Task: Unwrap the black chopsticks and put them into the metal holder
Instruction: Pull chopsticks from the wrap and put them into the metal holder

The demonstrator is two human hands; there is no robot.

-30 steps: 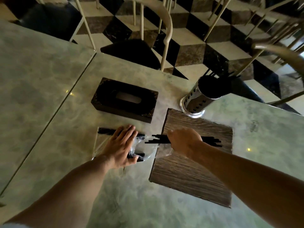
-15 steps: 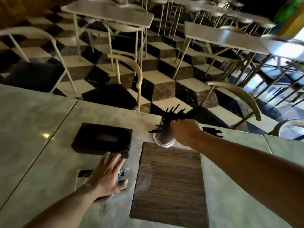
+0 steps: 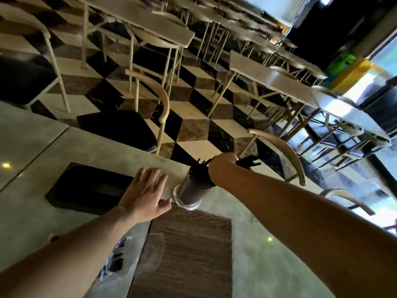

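Chopsticks (image 3: 249, 162) are gripped in the closed right hand (image 3: 223, 165) directly above the holder (image 3: 193, 190), which stands near the tabletop's (image 3: 268, 229) far edge, while the left hand (image 3: 144, 194), fingers spread and empty, hovers just beside the holder and over a dark box (image 3: 86, 188).

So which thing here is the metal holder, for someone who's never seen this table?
Start at the big wood-grain board on the pale table. Just past its far edge stands the metal holder, between both hands. It is the only shiny upright cylinder, with slotted sides, unlike the flat dark box to its left.
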